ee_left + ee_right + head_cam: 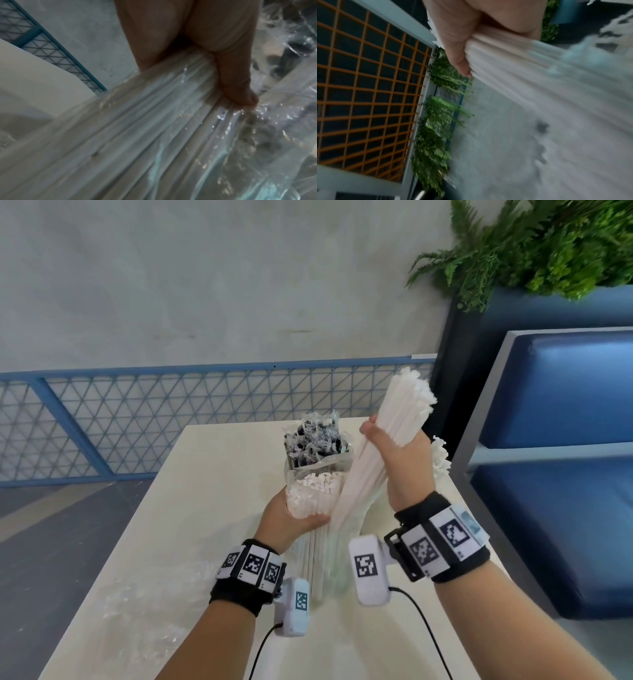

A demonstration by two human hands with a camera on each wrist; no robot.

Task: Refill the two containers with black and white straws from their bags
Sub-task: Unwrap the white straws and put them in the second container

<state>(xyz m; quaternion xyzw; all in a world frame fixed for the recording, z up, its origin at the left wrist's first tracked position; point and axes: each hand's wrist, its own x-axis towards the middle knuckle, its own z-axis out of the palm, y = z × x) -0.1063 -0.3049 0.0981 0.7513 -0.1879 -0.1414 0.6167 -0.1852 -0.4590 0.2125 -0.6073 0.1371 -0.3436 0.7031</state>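
My right hand (397, 453) grips a thick bundle of white straws (383, 433), tilted up to the right, its lower ends still inside a clear bag. The right wrist view shows that same bundle of white straws (530, 75) blurred and clenched in my right hand (471, 40). My left hand (291, 513) holds the clear plastic bag of white straws (313, 494) upright near its top. Up close, my left hand's fingers (231, 75) curl over the crinkled bag (154, 128). Behind it stands a bunch of black straws (315, 443) in clear wrappers.
The white table (191, 508) carries an empty clear bag (144, 611) at the front left. More white straw ends (440, 457) poke out behind my right hand. A blue bench (565, 440) stands to the right, with ferns (548, 244) above it and a blue mesh railing (137, 412) behind the table.
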